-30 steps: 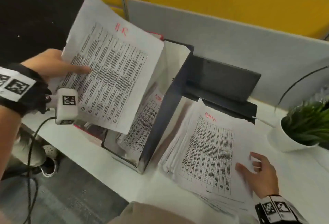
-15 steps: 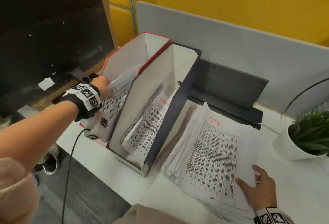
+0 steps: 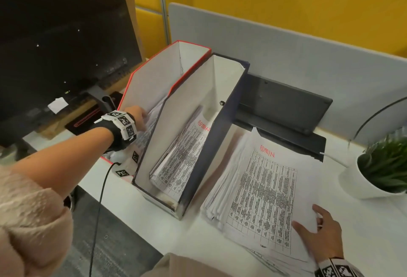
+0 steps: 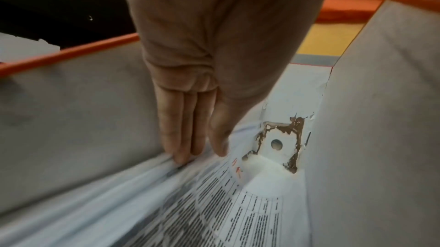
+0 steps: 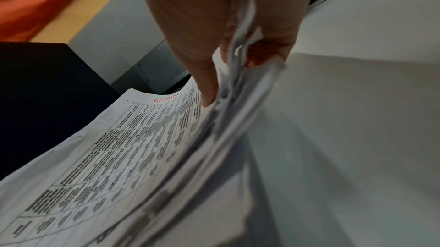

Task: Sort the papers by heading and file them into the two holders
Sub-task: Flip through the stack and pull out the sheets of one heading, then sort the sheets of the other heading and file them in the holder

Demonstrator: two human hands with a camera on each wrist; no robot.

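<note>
Nearest me, my right hand [image 3: 319,235] pinches the near corner of the stack [image 3: 264,188] headed ADMIN on the tabletop [image 3: 363,221], just left the blue holder [image 3: 222,144] carries ADMIN papers [image 3: 182,157], and farther left my left hand [image 3: 138,115] rests straight-fingered on the HR papers [image 4: 214,204] inside the red holder [image 3: 152,83].

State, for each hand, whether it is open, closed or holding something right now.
Left hand: open, straight fingers touching the papers in the red holder.
Right hand: pinching the edge of the top ADMIN sheets.
</note>
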